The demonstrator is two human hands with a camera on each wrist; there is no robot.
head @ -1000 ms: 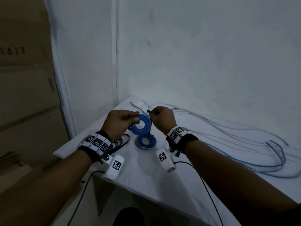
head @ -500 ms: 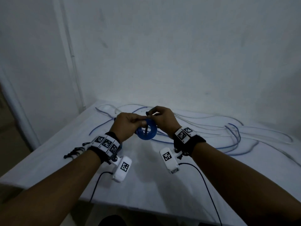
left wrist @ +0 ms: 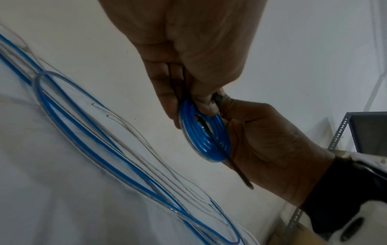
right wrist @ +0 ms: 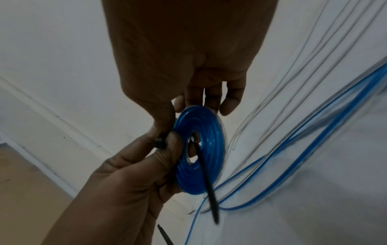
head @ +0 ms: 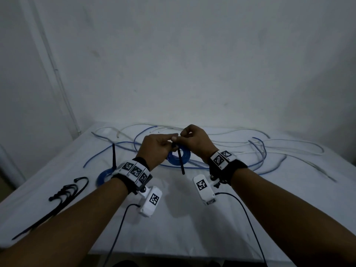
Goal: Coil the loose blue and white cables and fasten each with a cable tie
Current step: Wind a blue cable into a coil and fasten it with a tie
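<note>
Both hands are raised together above the white cloth-covered table (head: 183, 218), sharing one small flat coil of blue plastic cable (head: 180, 156). The left hand (head: 157, 150) has its fingers curled round the coil's near edge, thumb pressed on the face of it, and the square head of a black plastic cable tie (right wrist: 206, 174) sits pinched at its thumb tip. The right hand (head: 194, 140) closes on the coil's top rim from the far side, fingers bent over it. The tie's strap passes through the coil's centre hole and hangs free below. A second blue coil (head: 105, 175), with a black tie tail standing up from it, lies on the table by the left wrist. Spare black ties (head: 65, 191) lie at the left edge. Loose blue and white cables (head: 260, 151) sprawl across the back of the table.
</note>
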